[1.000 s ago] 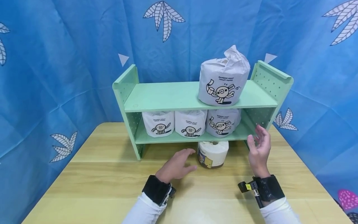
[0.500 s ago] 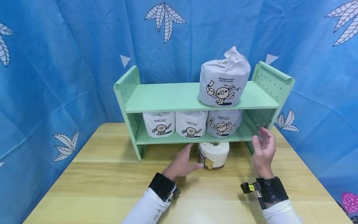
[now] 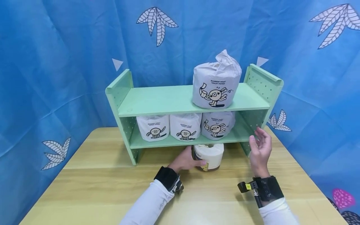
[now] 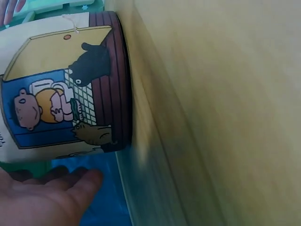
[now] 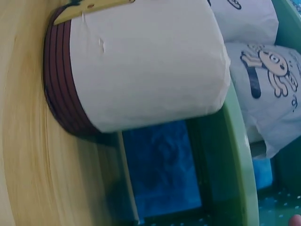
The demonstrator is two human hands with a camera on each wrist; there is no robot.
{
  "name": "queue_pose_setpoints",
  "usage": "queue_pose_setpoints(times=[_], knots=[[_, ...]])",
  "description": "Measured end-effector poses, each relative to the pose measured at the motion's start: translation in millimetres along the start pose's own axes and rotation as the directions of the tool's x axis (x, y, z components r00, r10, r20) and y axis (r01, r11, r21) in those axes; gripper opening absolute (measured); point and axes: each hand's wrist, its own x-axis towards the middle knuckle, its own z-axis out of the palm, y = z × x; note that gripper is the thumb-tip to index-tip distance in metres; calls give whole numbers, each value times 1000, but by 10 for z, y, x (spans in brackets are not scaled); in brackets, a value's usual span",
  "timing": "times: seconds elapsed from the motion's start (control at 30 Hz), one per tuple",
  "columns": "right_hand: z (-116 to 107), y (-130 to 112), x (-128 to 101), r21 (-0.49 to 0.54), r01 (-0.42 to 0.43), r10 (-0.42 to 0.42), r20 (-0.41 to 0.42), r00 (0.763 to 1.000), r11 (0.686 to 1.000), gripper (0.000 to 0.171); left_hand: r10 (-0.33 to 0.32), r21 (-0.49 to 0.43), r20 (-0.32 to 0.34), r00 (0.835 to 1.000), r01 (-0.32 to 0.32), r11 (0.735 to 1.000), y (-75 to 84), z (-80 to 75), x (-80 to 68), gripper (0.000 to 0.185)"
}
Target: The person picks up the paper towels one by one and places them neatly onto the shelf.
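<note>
A toilet paper roll (image 3: 214, 155) in a white wrapper with a cartoon print stands on the wooden table, just under the front of the green shelf (image 3: 154, 99). My left hand (image 3: 184, 160) is at its left side, thumb overlapping the roll's front in the head view. In the left wrist view, the fingers of that hand (image 4: 47, 197) lie alongside the printed wrapper, uncurled. My right hand (image 3: 260, 150) hovers by the shelf's right end panel, fingers loosely bent and holding nothing. Only a fingertip (image 5: 295, 221) of it shows in the right wrist view.
Several wrapped toilet paper rolls (image 3: 185, 127) fill much of the lower shelf board. One larger-looking wrapped roll (image 3: 216, 84) stands on the top board, right of centre. A blue patterned curtain (image 3: 70, 62) hangs behind the table (image 3: 98, 187).
My left hand has moved right and forward to the roll on the table, its thumb now across the front. The right hand stays by the shelf's right end. The head view has shifted slightly.
</note>
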Motion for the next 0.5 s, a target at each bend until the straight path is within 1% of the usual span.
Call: queue_pose_setpoints(times=[0.03, 0.13, 0.2, 0.27, 0.37, 0.5], knots=[[-6, 10, 3, -5, -3, 3, 1, 1000, 1000, 41, 0, -16, 8, 1000, 0, 1000, 55, -16, -15, 75], [-23, 37, 15, -29, 3, -3, -7, 1000, 1000, 41, -5, -31, 11, 1000, 5, 1000, 48, -11, 6, 75], [-32, 57, 22, -47, 11, -11, -13, 1000, 999, 41, -20, -29, 12, 1000, 20, 999, 56, -4, 17, 75], [-40, 73, 26, -60, 15, -17, -22, 1000, 998, 40, -20, -26, 6, 1000, 20, 999, -46, 27, 68, 77], [-59, 97, 33, -73, 13, -15, -35, 999, 997, 39, -33, -27, -4, 999, 33, 999, -49, 40, 83, 77], [-98, 121, 47, -80, 0, -5, -65, 998, 997, 38, -69, -5, -40, 997, 69, 998, -50, 63, 106, 77]])
